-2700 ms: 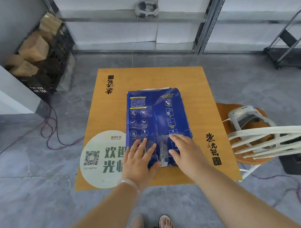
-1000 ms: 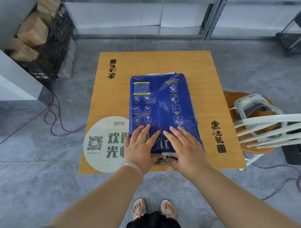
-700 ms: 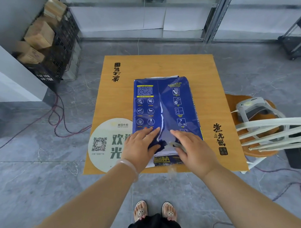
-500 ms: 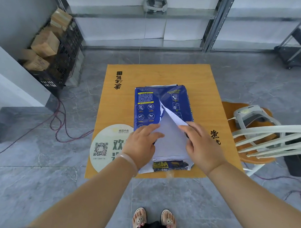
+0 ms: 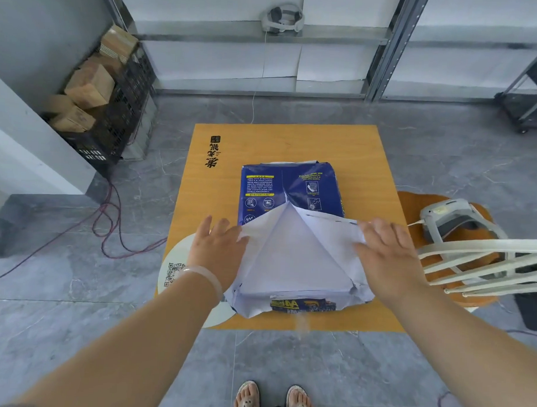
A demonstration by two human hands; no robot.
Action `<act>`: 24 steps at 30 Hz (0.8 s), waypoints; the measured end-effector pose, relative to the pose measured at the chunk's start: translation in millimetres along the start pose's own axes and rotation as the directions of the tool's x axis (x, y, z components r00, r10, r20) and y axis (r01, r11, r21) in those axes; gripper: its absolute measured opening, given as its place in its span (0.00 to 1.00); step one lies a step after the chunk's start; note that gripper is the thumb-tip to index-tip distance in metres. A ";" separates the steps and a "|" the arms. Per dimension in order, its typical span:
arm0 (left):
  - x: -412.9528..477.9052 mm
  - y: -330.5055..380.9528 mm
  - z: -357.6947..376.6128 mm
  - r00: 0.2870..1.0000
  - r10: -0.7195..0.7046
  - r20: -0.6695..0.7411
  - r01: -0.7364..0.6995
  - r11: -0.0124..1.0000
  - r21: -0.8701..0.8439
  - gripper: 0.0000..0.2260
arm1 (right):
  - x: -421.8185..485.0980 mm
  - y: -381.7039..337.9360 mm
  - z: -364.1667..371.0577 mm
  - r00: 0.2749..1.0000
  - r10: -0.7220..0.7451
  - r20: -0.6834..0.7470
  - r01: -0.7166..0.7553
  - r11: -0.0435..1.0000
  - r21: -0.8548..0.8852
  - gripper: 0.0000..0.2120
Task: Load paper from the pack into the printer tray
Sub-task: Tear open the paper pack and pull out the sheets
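A blue paper pack point(image 5: 292, 186) lies on the orange table point(image 5: 281, 143). Its wrapper is torn open along the middle seam at the near half. White paper point(image 5: 292, 259) shows in a triangle between the two flaps. My left hand point(image 5: 217, 250) holds the left flap pulled outward. My right hand point(image 5: 384, 253) holds the right flap pulled to the right. The far half of the pack is still wrapped. No printer tray is in view.
A white chair back point(image 5: 478, 265) and an orange stool carrying a grey headset point(image 5: 449, 218) stand at the table's right. A black crate of cardboard boxes point(image 5: 91, 90) sits far left, with cables point(image 5: 114, 228) on the floor. A round white sticker point(image 5: 174, 261) marks the table's near left.
The hands have torn the wrapper open along its seam and spread the flaps wider apart. More white paper is exposed than half a second ago.
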State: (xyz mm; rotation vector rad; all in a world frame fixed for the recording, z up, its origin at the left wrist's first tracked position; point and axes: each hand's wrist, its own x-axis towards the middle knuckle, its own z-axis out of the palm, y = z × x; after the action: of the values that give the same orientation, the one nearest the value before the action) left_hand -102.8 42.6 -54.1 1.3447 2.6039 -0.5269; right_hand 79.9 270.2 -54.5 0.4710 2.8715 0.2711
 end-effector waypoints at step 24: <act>-23.7 31.6 82.1 0.991 -0.122 -0.057 0.053 0.739 -0.672 0.32 | -18.2 -40.6 56.1 0.993 -0.063 0.102 0.007 0.879 0.477 0.32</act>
State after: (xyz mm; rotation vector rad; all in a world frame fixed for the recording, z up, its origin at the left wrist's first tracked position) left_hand -64.7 10.2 -130.2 1.0062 2.5332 0.4673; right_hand 98.4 234.5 -113.7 0.4942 2.8114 -0.4710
